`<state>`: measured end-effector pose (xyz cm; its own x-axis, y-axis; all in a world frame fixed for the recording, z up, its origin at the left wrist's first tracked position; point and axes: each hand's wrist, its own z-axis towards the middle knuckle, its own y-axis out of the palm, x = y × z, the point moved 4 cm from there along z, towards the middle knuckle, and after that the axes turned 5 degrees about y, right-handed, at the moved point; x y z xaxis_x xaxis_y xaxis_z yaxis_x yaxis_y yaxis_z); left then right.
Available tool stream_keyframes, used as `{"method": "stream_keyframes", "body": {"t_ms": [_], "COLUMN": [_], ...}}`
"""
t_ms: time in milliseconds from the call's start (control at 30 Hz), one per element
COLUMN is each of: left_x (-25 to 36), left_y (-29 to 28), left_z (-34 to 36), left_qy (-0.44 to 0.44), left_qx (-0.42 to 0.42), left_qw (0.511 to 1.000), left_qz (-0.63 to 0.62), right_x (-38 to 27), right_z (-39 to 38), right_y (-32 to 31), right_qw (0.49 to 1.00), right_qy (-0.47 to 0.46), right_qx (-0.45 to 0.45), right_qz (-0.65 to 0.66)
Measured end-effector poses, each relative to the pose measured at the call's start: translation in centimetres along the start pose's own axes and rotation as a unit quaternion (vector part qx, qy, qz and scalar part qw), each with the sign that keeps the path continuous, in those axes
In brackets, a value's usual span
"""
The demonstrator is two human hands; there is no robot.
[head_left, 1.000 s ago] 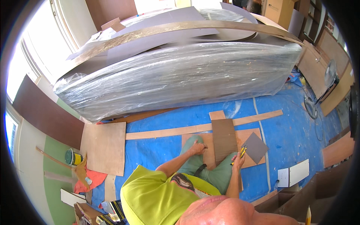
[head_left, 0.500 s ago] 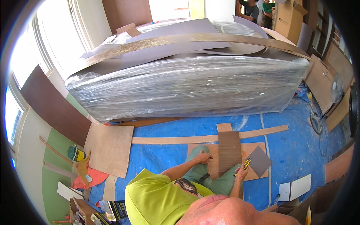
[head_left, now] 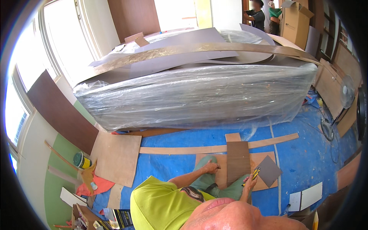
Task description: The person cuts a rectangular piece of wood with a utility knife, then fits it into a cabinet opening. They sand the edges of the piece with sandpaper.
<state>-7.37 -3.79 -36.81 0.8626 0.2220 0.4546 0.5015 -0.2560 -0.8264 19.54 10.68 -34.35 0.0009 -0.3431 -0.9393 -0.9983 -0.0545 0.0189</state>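
Observation:
My left hand (head_left: 211, 167) is by my bent left knee, its fingers curled over the light plywood board; whatever is in them is too small to make out. My right hand (head_left: 251, 182) grips a yellow-and-black hand tool (head_left: 256, 173) above my right knee. Beside it lies a grey square sheet (head_left: 270, 171) on a plywood board (head_left: 265, 158). A dark brown panel (head_left: 238, 157) lies between my hands, across a long wooden strip (head_left: 180, 150).
A large plastic-wrapped stack (head_left: 195, 96) stands ahead on the blue sheet (head_left: 301, 149). Plywood (head_left: 117, 155) and a bucket (head_left: 82, 161) are at left, a fan (head_left: 346, 94) and white pieces (head_left: 310, 195) at right. Two co-workers (head_left: 255, 17) are behind the stack near a cardboard box (head_left: 295, 23).
The whole scene has shifted lower in the picture as my head moved, bringing the co-workers further into view. My hands stay in much the same places relative to the boards.

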Motion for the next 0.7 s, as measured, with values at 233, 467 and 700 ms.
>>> {"method": "stream_keyframes", "body": {"t_ms": [233,467,700], "left_x": [0.16,-0.04,-0.09], "left_y": [-0.36,0.00,0.21], "left_z": [-0.36,-0.07,-0.06], "left_qy": [0.000,0.003,-0.010], "left_qx": [-0.003,-0.005,-0.001], "left_qw": [1.000,1.000,1.000], "left_qz": [-0.027,-0.017,-0.005], "right_x": [0.23,0.32,0.29], "right_z": [-0.12,0.21,0.12], "right_y": [-0.17,-0.11,-0.14], "right_qw": [1.000,1.000,1.000], "right_qy": [0.010,0.006,0.002], "right_qx": [0.007,-0.007,-0.013], "right_qz": [0.021,0.029,0.028]}}
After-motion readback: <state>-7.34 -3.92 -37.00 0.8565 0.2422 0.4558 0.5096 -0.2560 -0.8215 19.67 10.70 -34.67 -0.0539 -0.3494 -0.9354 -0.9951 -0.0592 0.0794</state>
